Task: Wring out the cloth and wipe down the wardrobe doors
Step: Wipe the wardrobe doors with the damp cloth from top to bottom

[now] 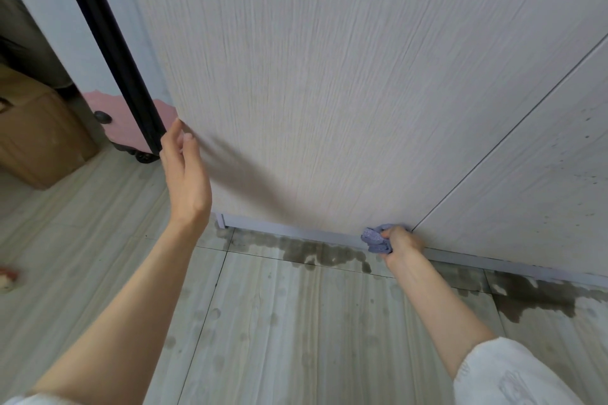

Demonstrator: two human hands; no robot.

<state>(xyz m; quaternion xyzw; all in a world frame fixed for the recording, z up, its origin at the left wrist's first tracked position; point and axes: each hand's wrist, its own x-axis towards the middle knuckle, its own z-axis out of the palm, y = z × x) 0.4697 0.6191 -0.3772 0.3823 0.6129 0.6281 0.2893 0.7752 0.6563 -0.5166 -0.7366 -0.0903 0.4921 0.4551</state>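
Observation:
A pale wood-grain wardrobe door [329,76] fills most of the view, with a black edge strip [112,43] down its left side. My left hand [186,174] rests against the door's lower left edge, fingers apart, holding nothing. My right hand [399,245] is closed on a bunched blue-grey cloth [373,238], pressed against the door's bottom corner by the seam with the neighbouring door [543,174]. That second door carries dark speckled marks.
Grey tiled floor [279,322] shows dark wet patches [322,253] along the wardrobe's base rail and at the right. A brown cardboard box [39,138] and a pink wheeled case [128,122] stand at the left, behind the open door.

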